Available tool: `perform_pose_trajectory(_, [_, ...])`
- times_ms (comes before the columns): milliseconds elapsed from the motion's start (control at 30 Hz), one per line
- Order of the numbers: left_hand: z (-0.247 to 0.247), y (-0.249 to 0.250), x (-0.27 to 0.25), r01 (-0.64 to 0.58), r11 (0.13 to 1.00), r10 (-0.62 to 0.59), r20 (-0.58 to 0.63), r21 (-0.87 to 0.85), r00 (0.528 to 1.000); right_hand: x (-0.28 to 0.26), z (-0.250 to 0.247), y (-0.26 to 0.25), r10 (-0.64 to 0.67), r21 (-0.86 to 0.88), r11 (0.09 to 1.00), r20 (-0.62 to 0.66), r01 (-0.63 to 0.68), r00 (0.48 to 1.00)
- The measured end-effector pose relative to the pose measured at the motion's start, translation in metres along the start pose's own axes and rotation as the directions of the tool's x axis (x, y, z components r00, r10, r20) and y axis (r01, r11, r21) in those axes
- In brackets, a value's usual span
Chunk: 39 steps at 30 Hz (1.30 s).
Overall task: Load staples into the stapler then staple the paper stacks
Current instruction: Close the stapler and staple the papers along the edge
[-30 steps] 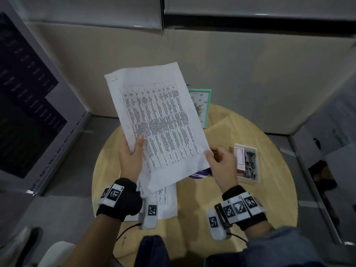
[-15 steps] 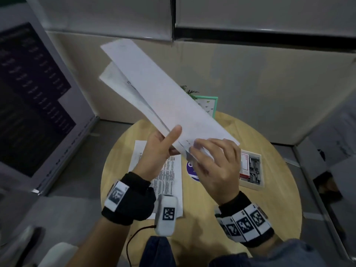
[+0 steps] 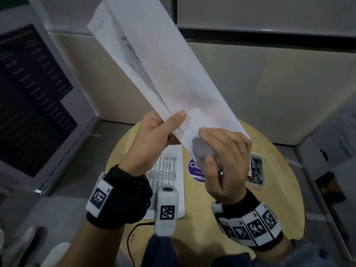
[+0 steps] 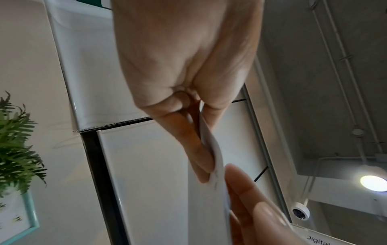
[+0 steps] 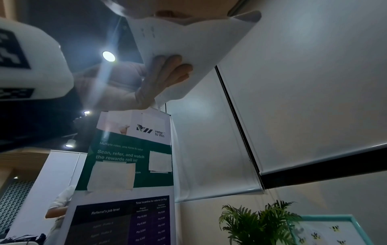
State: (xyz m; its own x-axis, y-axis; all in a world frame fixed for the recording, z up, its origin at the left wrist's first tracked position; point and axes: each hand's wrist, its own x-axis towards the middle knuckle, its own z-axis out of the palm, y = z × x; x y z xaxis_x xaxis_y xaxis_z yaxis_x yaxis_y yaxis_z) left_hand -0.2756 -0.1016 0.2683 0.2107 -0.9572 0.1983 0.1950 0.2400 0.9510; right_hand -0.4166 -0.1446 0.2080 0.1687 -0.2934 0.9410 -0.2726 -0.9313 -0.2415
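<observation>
Overhead, the largest thing in view is the round wooden table (image 3: 279,189), and above it a paper stack (image 3: 163,74) is held up in the air, tilted so it rises away to the upper left with its lower end down at both hands. The left hand (image 3: 152,139) pinches that lower end from the left — thumb laid flat on the upper face, fingers curled behind; the left wrist view shows the sheets' edge (image 4: 213,159) squeezed between thumb and fingers (image 4: 196,145). The right hand (image 3: 227,162) is curled over the lower right corner of the same stack, fingers wrapped across the top face and thumb tucked beneath; whether it also holds something under the paper cannot be told, as a dim shape shows through the sheet but is not readable. From the right wrist view the underside of the stack (image 5: 199,38) appears with the left hand's fingertips (image 5: 173,69) pressed against it. On the table below lies a second printed paper stack (image 3: 167,170), flat, near the person's left wrist. Just right of it sits a round purple sticker (image 3: 194,168), partly hidden by the right hand, and further right an open box of staples (image 3: 257,171) — small, near the table's right side.
</observation>
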Motion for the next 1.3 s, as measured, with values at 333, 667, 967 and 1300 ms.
perform_pose_trajectory(333, [0.003, -0.007, 0.004, 0.027, 0.999, -0.027, 0.001, 0.028, 1.000, -0.001, 0.003, 0.009, 0.018, -0.126, 0.992, 0.126, -0.002, 0.992])
perform_pose_trajectory(667, [-0.010, -0.003, 0.014, 0.126, 0.991, -0.129, -0.068, -0.052, 0.989, -0.009, 0.002, 0.011, -0.073, -0.048, 0.996, 0.099, 0.078, 0.992])
perform_pose_trajectory(967, [-0.009, -0.004, 0.015, 0.132, 0.991, -0.134, -0.077, -0.021, 0.988, -0.011, 0.002, 0.010, -0.014, -0.004, 1.000, 0.132, 0.014, 0.991])
perform_pose_trajectory(1300, [-0.020, -0.030, -0.004, 0.026, 0.969, 0.019, -0.182, 0.246, 0.983, -0.030, 0.014, 0.007, 0.061, -0.013, 0.998, 0.354, -0.061, 0.933])
